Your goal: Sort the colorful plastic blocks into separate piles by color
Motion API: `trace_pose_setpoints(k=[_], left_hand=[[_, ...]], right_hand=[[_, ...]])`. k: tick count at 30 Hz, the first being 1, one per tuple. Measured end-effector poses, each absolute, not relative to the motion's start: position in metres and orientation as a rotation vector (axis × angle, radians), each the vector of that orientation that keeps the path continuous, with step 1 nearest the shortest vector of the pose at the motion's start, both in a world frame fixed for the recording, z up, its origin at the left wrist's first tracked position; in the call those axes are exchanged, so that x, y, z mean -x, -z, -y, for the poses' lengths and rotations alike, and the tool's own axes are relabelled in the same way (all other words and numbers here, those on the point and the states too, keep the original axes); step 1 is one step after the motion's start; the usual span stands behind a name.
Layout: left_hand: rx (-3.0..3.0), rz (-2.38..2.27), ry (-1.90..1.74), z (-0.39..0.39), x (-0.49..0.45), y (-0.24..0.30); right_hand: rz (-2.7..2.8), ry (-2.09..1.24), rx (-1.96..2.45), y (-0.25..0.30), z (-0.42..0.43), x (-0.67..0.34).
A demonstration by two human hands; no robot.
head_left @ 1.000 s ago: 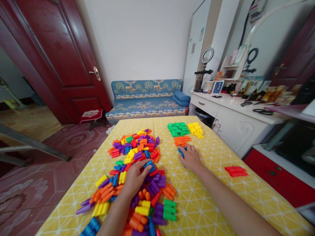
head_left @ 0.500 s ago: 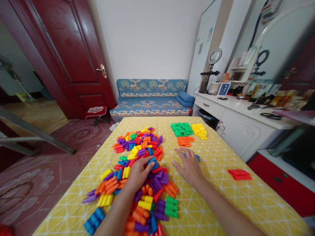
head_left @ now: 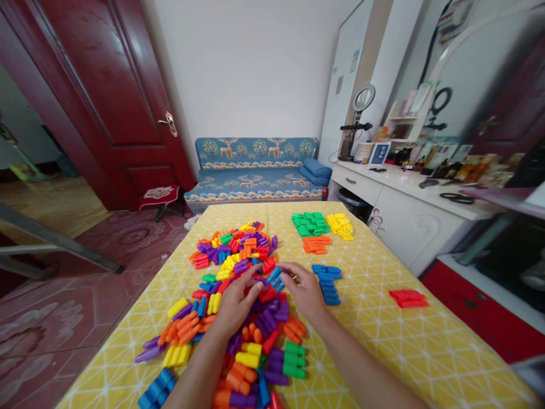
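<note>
My right hand (head_left: 304, 291) pinches a blue plastic building block (head_left: 275, 279) with rounded pegs, just above the mixed pile. Beside it, my left hand (head_left: 237, 301) reaches over the pile with thumb and fingers apart and holds nothing that I can see. The mixed pile of building blocks (head_left: 266, 321) in orange, purple, red, yellow, green and blue runs under and around both hands. To the right of my right hand lies a group of blue blocks (head_left: 327, 282).
Green blocks (head_left: 310, 224), yellow blocks (head_left: 339, 226) and orange blocks (head_left: 317, 245) lie in separate groups toward the table's far end. Red blocks (head_left: 409, 298) lie at the right. A yellow patterned cloth (head_left: 361, 352) covers the table. A white dresser (head_left: 409, 199) stands beyond its right edge.
My right hand has moved left from the blue group to the pile and now has the blue block that was at my left hand. My left fingers have let go. The view has shifted slightly.
</note>
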State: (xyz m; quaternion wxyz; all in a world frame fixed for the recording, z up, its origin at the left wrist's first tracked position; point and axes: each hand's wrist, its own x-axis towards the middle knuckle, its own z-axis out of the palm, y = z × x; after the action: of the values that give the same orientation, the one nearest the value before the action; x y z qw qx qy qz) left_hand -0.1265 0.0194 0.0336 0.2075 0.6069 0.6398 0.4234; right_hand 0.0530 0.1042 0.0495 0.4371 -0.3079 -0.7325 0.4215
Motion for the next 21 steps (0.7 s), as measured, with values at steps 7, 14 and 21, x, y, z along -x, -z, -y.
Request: trace_pose_setpoints(k=[7,14,21], left_hand=[[-1.732,-1.898,-1.133,-0.022,0.126,-0.03],[-1.776,-1.908,-1.096,-0.023,0.125,-0.031],[-1.782,-1.904,-1.071,-0.023,0.127,-0.029]], right_hand=[[2.221,-0.833,1.095,-0.042,-0.154,-0.207],[2.108,-0.277,1.59,0.007,-0.118,-0.252],[2.215,-0.415,1.421,0.004,-0.135,-0.243]])
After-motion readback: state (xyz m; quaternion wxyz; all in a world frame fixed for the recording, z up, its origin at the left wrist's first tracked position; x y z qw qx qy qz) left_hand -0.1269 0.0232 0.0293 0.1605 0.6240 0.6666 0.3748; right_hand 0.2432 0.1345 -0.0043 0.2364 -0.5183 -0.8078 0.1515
